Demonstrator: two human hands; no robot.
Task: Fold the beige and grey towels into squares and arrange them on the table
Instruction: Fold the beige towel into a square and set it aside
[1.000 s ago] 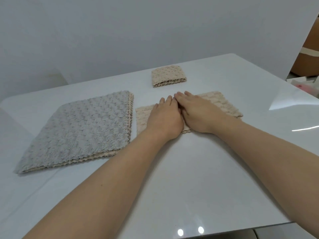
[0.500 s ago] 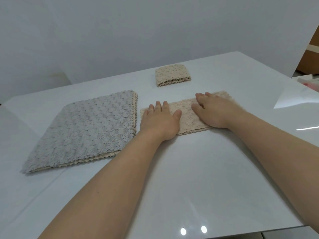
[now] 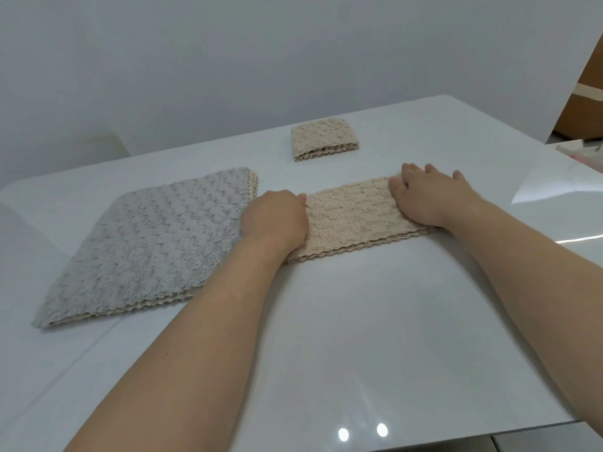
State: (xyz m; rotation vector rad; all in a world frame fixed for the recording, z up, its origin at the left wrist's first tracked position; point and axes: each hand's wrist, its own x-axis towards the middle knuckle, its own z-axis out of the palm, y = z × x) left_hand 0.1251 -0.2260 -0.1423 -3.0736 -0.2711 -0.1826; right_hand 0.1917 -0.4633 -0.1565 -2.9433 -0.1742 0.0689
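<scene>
The right hand (image 3: 430,199) lies flat on the right end of the beige towel (image 3: 352,210), with its fingers spread and straight. It presses the cloth down and does not take hold of it. The left hand (image 3: 275,220) covers the opposite end. Its fingers are bent downward over the edge and their tips are hidden, so I cannot tell whether it pinches the end or only presses on it. Between the two hands the towel lies as a long folded strip, its layers showing along the near edge. I think the hands are at the ends to keep the strip smooth and straight, so that one end can be laid over the other to make a square. Just outside the left hand, almost touching it, lies the grey towel (image 3: 153,243), large and flat, with a beige layer showing under its edges; it seems to wait for its own folding. Beyond the hands, away from the person, rests a small beige square (image 3: 323,138), already folded, probably as a model for size and position. All of this lies on the white table (image 3: 359,321).
</scene>
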